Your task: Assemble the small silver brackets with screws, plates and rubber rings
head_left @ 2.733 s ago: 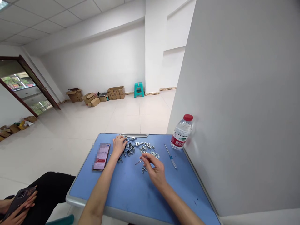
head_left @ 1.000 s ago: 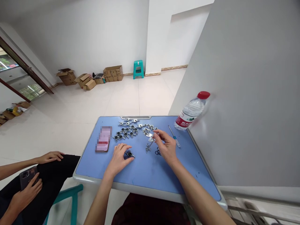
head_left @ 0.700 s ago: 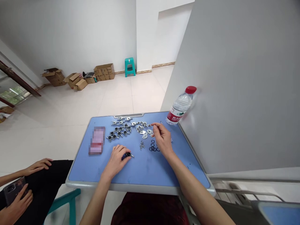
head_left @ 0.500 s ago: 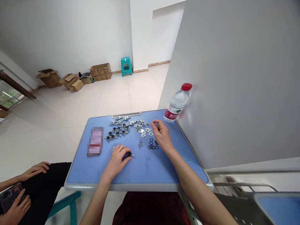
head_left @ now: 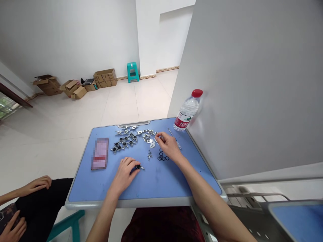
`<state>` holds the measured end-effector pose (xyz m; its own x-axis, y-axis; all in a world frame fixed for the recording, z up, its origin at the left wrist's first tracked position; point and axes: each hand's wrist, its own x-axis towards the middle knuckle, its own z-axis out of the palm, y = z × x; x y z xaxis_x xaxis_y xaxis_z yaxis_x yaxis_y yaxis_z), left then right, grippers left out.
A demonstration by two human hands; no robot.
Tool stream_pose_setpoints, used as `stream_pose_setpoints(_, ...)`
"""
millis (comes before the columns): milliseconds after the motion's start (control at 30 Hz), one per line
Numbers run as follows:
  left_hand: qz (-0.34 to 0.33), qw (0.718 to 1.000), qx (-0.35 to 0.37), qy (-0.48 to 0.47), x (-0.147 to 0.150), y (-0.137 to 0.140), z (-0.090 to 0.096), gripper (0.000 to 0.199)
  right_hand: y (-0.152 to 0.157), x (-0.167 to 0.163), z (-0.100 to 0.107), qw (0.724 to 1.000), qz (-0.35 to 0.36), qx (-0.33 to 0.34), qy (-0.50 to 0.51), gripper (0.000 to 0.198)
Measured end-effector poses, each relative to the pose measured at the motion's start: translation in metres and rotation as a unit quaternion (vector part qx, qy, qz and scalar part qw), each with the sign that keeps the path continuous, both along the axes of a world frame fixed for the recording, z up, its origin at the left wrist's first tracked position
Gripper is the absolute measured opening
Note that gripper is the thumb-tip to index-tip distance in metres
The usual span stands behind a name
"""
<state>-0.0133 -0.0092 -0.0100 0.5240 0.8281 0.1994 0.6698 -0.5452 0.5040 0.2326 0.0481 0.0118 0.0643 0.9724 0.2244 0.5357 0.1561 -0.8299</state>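
On the blue tabletop, my left hand (head_left: 125, 169) is closed on a small metal part with a black round centre (head_left: 138, 166), held at the near middle. Farther right, my right hand (head_left: 168, 145) has thumb and fingertips drawn together over the flat metal plates (head_left: 152, 144); whatever lies between them is too small to make out. Black rubber rings (head_left: 163, 158) lie just below this hand, partly covered by it. Tiny screws (head_left: 149, 155) are scattered between my hands. Several similar metal parts with black centres (head_left: 124, 144) form a group farther left.
Behind stand more silver parts (head_left: 126, 130). A screwdriver-like tool (head_left: 178, 143) lies right of my right hand, near a water bottle (head_left: 186, 112) by the grey panel. A blurred pinkish item (head_left: 100, 154) lies left. Another person's hand (head_left: 40, 184) rests at far left.
My right hand has moved left and slightly nearer, over the flat plates, uncovering the thin tool. My left hand keeps its hold on the metal part. The view has shifted slightly.
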Motion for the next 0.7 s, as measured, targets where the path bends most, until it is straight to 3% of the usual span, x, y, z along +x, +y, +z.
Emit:
stream_pose_setpoints(467,0.003,1.000,-0.025,-0.012,0.002,0.000,0.002,0.018,0.011,0.026,-0.003,0.980,0.004,-0.069,-0.187,0.017)
stream_pose_setpoints(700,0.003,0.999,-0.034,-0.017,0.004,0.001,0.004,0.019,0.005,0.011,0.002,0.970,0.075,-0.075,-0.219,0.016)
